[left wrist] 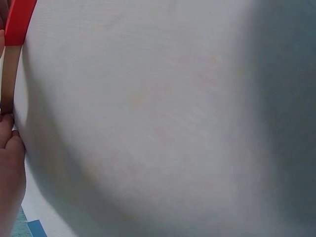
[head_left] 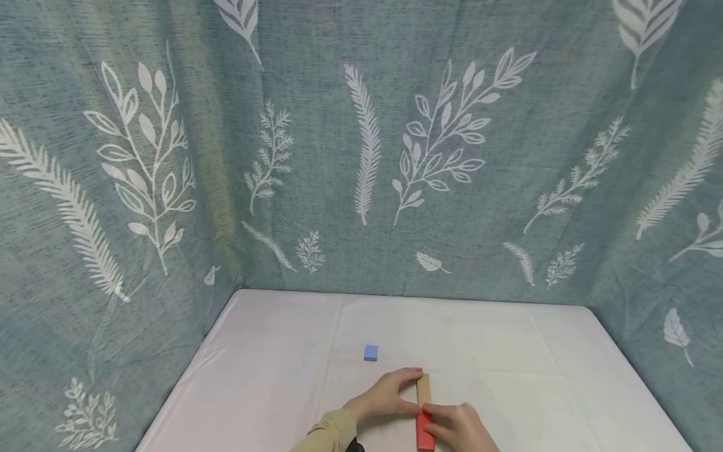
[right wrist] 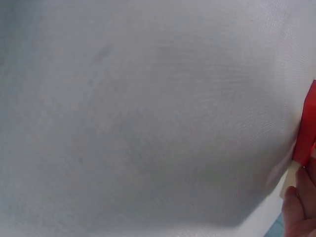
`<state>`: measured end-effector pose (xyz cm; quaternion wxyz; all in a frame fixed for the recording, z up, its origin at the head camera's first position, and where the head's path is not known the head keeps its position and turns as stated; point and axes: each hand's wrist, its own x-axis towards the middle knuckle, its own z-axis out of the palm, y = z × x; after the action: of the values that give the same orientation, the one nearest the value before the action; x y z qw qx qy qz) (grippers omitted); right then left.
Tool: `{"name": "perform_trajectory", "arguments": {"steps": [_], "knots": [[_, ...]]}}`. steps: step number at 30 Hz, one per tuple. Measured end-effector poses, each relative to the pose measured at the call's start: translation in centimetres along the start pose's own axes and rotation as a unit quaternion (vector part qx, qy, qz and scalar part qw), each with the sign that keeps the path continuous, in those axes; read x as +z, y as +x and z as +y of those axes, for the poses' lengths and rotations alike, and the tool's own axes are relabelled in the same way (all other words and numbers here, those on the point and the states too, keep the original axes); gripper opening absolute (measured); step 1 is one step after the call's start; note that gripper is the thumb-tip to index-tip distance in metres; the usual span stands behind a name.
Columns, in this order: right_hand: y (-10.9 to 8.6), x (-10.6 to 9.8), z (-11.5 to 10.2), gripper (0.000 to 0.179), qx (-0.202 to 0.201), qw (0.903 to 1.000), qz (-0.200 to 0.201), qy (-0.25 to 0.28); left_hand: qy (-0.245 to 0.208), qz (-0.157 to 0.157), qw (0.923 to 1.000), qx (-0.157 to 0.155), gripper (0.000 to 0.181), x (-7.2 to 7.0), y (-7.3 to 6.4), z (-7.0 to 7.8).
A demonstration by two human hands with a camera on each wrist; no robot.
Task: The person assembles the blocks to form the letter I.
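A natural wood block (head_left: 423, 390), long and narrow, lies on the white table in line with a red block (head_left: 425, 433) of similar shape, their ends meeting. My left hand (head_left: 384, 397) spans the wooden block, index finger at its far end and thumb by the joint. My right hand (head_left: 462, 428) holds the red block near that joint from the right side. In the left wrist view the red block (left wrist: 19, 22) and wood block (left wrist: 10, 79) show at the left edge. The right wrist view catches the red block (right wrist: 306, 128) at its right edge.
A small blue block (head_left: 371, 353) lies beyond my hands, slightly left. The white table cover (head_left: 480, 339) has faint fold lines. Green-blue curtains (head_left: 316, 144) with white leaf prints hang behind and along both sides of the table.
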<state>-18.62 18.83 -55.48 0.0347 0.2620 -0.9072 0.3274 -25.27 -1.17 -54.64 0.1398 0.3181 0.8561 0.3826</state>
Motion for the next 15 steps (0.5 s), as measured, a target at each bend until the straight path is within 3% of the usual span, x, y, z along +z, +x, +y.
{"name": "perform_trajectory", "arguments": {"steps": [8,15], "knots": [[0.11,0.12,-0.13,0.038,0.021,0.9996,-0.015,0.009,0.032,0.007,0.9994,0.004,0.067,-0.04,-0.08,0.13],[-0.01,0.00,-0.05,0.035,-0.004,0.9997,-0.003,0.023,0.051,0.025,0.9978,0.034,0.062,-0.90,0.12,0.79]]}}
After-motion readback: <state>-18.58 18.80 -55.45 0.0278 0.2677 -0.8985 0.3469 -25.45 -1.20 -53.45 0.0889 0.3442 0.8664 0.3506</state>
